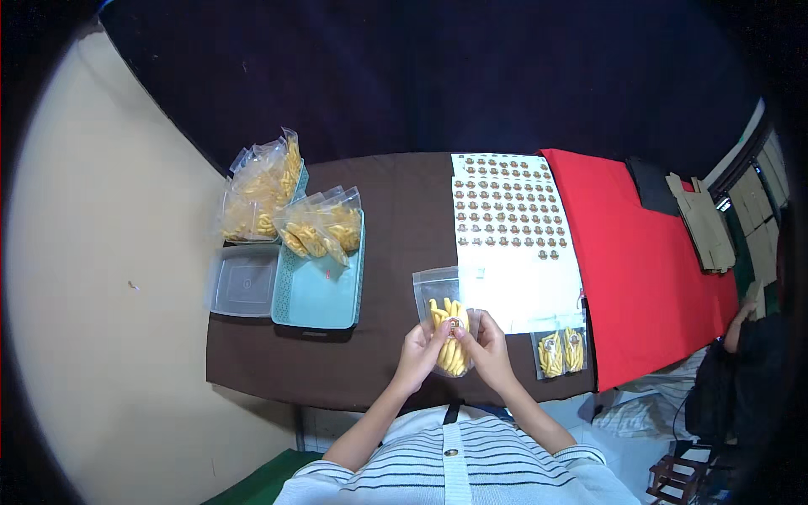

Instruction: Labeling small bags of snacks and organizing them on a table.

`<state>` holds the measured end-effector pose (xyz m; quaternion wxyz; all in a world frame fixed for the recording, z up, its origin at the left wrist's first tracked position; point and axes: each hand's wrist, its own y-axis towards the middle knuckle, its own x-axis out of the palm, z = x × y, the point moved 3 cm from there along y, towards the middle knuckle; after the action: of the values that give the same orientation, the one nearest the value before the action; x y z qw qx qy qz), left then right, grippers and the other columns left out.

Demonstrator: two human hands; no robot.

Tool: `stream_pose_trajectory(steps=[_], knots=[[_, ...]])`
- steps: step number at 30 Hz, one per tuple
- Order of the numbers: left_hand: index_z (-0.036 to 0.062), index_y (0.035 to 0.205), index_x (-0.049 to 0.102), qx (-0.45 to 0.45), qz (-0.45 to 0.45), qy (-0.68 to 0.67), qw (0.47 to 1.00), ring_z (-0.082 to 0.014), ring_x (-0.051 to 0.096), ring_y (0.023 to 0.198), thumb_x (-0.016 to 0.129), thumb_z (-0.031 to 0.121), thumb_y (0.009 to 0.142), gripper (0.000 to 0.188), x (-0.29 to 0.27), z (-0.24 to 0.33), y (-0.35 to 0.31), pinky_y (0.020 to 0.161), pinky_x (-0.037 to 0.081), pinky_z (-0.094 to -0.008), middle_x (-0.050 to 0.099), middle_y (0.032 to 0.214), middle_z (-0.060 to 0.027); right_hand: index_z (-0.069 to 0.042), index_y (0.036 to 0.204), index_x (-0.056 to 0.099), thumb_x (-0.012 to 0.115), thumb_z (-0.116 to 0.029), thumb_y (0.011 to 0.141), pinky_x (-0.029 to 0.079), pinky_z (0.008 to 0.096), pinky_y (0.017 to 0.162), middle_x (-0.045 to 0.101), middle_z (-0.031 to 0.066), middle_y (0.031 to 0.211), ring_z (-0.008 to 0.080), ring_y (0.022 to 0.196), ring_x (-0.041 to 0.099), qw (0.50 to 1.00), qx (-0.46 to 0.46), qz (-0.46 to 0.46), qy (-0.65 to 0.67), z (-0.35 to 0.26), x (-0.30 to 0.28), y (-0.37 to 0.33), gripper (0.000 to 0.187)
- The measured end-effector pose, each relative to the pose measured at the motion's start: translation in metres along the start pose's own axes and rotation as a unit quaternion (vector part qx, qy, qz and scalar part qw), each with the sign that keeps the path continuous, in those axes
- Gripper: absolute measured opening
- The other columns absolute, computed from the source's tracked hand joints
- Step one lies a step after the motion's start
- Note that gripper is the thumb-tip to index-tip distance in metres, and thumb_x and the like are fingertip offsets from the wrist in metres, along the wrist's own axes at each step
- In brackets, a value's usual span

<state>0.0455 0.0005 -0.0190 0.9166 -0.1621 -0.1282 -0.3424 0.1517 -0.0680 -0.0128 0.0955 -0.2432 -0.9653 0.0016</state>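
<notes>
Over the table's front edge I hold a clear plastic bag of yellow stick snacks (449, 359) between both hands. My left hand (416, 352) grips its left side, and my right hand (491, 345) grips its right side. Both thumbs press near a small round sticker (454, 323) on the bag's front. The bag's upper end lies flat and see-through above the snacks. Just beyond the bag, to the right, are white sheets of round stickers (513, 278), with bare backing on their nearer part.
Two labelled snack bags (551, 355) lie right of my hands. At left stand a turquoise basket (316, 295) with several snack bags (324, 227), a clear lidded-looking container (244, 282), and more piled bags (259, 189). Red cloth (640, 278) covers the right side; a person (741, 362) is beyond.
</notes>
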Motion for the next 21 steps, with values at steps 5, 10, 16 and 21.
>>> stream_pose_trajectory(steps=[5, 10, 16, 21], knots=[[0.0005, 0.107, 0.051, -0.004, -0.016, -0.009, 1.000, -0.0057, 0.054, 0.083, 0.049, 0.025, 0.091, 0.030, -0.004, -0.002, 0.001, 0.072, 0.044, -0.0211, 0.057, 0.094, -0.0028, 0.001, 0.107, 0.051, 0.056, -0.009, 0.085, 0.044, 0.0222, 0.075, 0.058, 0.0039, 0.092, 0.0070, 0.083, 0.054, 0.998, 0.032, -0.030, 0.035, -0.004, -0.004, 0.001, 0.025], [0.0002, 0.107, 0.050, -0.026, -0.032, -0.011, 0.999, -0.0061, 0.053, 0.084, 0.047, 0.027, 0.091, 0.032, -0.006, -0.004, 0.001, 0.073, 0.044, -0.0216, 0.057, 0.094, -0.0022, 0.001, 0.106, 0.053, 0.052, -0.015, 0.088, 0.042, 0.0193, 0.069, 0.058, 0.0012, 0.087, 0.0046, 0.079, 0.051, 0.997, 0.047, -0.044, 0.038, -0.006, -0.008, 0.000, 0.024], [0.0007, 0.107, 0.050, -0.077, -0.021, -0.036, 0.996, -0.0066, 0.053, 0.085, 0.044, 0.029, 0.092, 0.032, -0.012, -0.013, -0.002, 0.075, 0.044, -0.0217, 0.057, 0.094, -0.0025, 0.002, 0.102, 0.055, 0.047, -0.021, 0.091, 0.038, 0.0172, 0.063, 0.055, -0.0008, 0.080, 0.0033, 0.072, 0.046, 0.998, 0.042, -0.011, -0.041, -0.006, -0.016, -0.002, 0.027], [0.0004, 0.106, 0.051, -0.047, -0.020, -0.008, 0.999, -0.0064, 0.055, 0.081, 0.045, 0.027, 0.092, 0.030, 0.000, 0.000, -0.005, 0.071, 0.045, -0.0212, 0.058, 0.092, -0.0025, 0.001, 0.100, 0.055, 0.053, -0.016, 0.088, 0.042, 0.0183, 0.065, 0.057, 0.0011, 0.082, 0.0040, 0.074, 0.051, 0.999, 0.033, 0.010, 0.001, 0.001, -0.007, -0.004, 0.021]])
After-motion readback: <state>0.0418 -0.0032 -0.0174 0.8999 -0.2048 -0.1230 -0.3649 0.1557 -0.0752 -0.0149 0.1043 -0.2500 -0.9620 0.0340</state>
